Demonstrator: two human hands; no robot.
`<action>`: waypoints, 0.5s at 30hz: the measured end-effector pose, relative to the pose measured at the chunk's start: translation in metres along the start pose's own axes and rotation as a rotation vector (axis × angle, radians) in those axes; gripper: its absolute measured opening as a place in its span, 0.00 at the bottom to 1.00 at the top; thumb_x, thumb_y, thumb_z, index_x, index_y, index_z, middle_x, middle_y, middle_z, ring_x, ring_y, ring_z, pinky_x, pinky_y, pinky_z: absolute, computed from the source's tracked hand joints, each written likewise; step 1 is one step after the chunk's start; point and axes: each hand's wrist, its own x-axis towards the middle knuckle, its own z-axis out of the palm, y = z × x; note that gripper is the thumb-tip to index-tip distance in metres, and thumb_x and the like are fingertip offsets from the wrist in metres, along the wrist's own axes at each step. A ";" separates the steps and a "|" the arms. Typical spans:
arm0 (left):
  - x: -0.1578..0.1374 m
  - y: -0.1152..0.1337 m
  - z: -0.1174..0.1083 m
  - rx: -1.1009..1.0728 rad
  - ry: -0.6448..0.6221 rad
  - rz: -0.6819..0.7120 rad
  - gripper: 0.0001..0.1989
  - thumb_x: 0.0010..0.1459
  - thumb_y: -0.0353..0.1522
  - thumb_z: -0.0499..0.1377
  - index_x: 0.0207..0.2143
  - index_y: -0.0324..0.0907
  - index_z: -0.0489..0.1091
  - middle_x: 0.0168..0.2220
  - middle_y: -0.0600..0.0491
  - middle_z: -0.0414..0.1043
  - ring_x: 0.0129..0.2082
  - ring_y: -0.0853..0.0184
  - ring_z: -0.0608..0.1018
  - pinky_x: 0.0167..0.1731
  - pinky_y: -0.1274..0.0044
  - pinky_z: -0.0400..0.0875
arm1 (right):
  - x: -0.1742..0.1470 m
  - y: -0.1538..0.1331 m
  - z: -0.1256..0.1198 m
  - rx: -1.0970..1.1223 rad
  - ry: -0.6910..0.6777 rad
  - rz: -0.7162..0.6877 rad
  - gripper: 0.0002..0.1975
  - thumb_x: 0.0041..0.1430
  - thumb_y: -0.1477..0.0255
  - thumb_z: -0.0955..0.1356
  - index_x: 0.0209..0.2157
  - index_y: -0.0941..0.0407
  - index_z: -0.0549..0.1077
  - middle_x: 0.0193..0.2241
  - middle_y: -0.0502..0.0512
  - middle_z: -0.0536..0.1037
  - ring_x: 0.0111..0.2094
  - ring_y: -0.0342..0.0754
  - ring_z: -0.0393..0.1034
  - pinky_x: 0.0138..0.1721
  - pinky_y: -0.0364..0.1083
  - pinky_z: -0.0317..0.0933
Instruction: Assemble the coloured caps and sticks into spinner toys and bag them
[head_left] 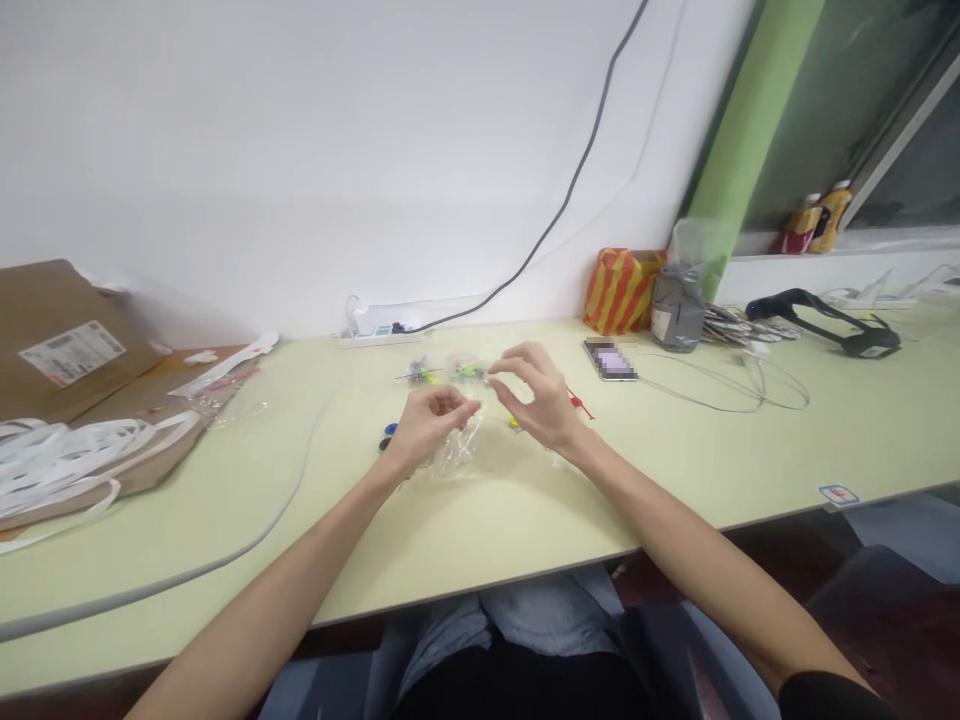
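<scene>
My left hand [429, 425] is closed in a pinch, with a crinkled clear plastic bag [461, 448] hanging under its fingertips. Just to the right, my right hand [538, 398] is curved with thumb and fingers apart, and nothing shows between them. Beyond the hands lie small bright green parts [471, 370], blurred and seemingly in clear wrapping, and a second green and dark group [424, 374]. A blue round piece [391, 429] and a black round piece [385, 444] sit left of my left hand. A yellow piece [514, 423] and a red part [579, 404] are partly hidden by my right hand.
A phone [610, 360], a striped bag [621, 290] and a grey pouch [677, 308] stand at the back right. A power strip [375, 335] lies against the wall. At left are a cardboard box [67, 340], white straps [82, 455] and a grey cable [247, 545].
</scene>
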 end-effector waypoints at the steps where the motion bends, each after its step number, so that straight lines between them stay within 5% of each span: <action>1: 0.000 0.001 -0.001 0.007 -0.007 0.012 0.18 0.54 0.45 0.67 0.23 0.41 0.71 0.20 0.54 0.70 0.19 0.72 0.68 0.18 0.79 0.61 | 0.000 -0.002 0.001 -0.010 -0.025 -0.032 0.06 0.67 0.68 0.66 0.43 0.50 0.74 0.41 0.59 0.71 0.45 0.54 0.66 0.48 0.55 0.62; 9: -0.002 0.013 -0.005 0.020 -0.081 0.072 0.18 0.55 0.44 0.67 0.25 0.39 0.69 0.21 0.56 0.67 0.20 0.74 0.68 0.20 0.81 0.63 | 0.001 0.005 0.002 -0.218 -0.059 0.049 0.11 0.65 0.62 0.69 0.45 0.52 0.77 0.36 0.57 0.69 0.41 0.53 0.63 0.46 0.53 0.61; 15: -0.001 0.014 -0.008 0.002 -0.145 0.059 0.16 0.58 0.45 0.64 0.31 0.40 0.72 0.24 0.56 0.66 0.21 0.73 0.67 0.20 0.81 0.64 | 0.004 0.009 -0.003 -0.143 -0.135 -0.040 0.07 0.67 0.72 0.67 0.33 0.54 0.74 0.33 0.55 0.71 0.38 0.50 0.63 0.42 0.50 0.61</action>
